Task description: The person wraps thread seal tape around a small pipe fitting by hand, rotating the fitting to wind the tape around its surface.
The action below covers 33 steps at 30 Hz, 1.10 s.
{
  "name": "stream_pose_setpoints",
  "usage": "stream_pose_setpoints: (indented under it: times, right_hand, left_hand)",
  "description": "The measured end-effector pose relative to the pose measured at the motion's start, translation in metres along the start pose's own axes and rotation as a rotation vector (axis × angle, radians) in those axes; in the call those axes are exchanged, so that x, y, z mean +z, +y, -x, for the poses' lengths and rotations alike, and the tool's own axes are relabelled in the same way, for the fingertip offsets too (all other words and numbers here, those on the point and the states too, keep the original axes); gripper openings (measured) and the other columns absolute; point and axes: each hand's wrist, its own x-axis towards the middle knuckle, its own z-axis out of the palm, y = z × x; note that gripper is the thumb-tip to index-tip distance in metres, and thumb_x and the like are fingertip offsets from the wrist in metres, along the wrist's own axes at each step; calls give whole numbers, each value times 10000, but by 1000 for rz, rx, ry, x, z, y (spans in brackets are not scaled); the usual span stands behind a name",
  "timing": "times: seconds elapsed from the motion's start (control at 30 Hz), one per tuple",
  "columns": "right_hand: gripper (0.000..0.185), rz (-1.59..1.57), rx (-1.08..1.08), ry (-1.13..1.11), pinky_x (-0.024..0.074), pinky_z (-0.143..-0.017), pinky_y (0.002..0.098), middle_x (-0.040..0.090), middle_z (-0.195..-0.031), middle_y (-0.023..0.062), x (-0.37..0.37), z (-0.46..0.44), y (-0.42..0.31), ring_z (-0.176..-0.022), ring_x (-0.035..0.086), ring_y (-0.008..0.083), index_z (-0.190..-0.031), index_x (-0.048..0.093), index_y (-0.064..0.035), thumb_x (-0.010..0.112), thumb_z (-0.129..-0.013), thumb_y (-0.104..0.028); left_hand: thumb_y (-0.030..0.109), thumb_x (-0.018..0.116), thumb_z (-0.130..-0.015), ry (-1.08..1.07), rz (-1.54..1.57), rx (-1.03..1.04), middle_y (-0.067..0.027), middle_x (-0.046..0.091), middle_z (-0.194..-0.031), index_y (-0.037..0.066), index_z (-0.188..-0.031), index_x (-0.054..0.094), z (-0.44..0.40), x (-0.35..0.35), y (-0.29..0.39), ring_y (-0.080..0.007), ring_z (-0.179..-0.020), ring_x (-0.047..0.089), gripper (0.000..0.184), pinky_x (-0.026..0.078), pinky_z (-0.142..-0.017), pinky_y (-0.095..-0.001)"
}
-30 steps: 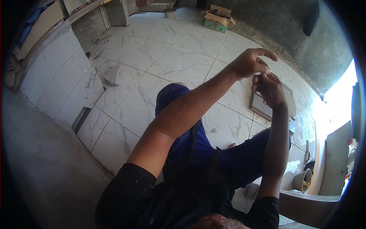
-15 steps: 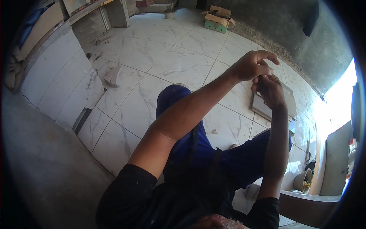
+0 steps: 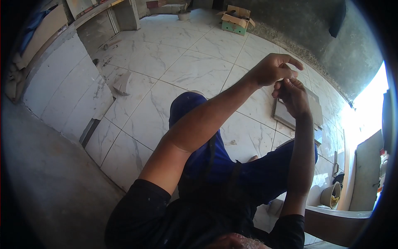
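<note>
The left hand (image 3: 271, 70) and the right hand (image 3: 295, 99) meet in front of the person, out over the tiled floor (image 3: 195, 70). The left hand is partly curled, its index finger reaching forward in a loose bend, its thumb and other fingers drawn in close to the right hand's fingertips. The right hand comes up from below with its fingers bent and pinched together against the left. Whether anything small sits between the fingertips cannot be told, because the fingers cover that spot.

Nearest to the hands is a flat grey panel (image 3: 316, 108), lying on the floor beyond the right wrist and partly hidden by the right hand and forearm. Blue trousers (image 3: 195, 112) cover the person's bent legs, spread beneath the arms.

At the far edge of the floor stands an open cardboard box (image 3: 234, 28) with a green lower part, close to the wall. A broken grey piece (image 3: 122, 83) lies near the left side, and a pale bucket (image 3: 326, 195) with something yellow inside rests on its side at the right.
</note>
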Motion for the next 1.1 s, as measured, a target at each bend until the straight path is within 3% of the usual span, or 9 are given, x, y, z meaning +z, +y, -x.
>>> stream_pose_setpoints:
  times: [0.4, 0.6, 1.1]
  right_hand:
    - [218, 21, -2, 20, 542, -777, 352, 670, -908, 110, -2, -1, 1, -794, 673, 191, -1019, 576, -33, 452, -1029, -212]
    - [216, 22, -1, 20, 541, -780, 345, 671, -905, 107, 0, -2, 0, -793, 673, 185, -1009, 576, -37, 457, -1028, -217]
    - [220, 42, -12, 38, 539, -770, 333, 673, -894, 96, 0, -2, 0, -785, 674, 175, -996, 570, -54, 453, -1032, -236]
  left_hand:
    - [132, 650, -851, 4, 45, -14, -107, 691, -900, -4, -1144, 652, -2, -3, -6, -125, -808, 640, 323, 501, -800, -269]
    - [139, 643, -849, 32, 35, 31, -102, 696, -942, 2, -1129, 664, -3, -1, -7, -131, -831, 641, 313, 494, -827, -279]
    - [139, 645, -845, 42, 50, 34, -75, 681, -852, 9, -1129, 668, -4, 0, -8, -115, -771, 625, 313, 479, -811, -271]
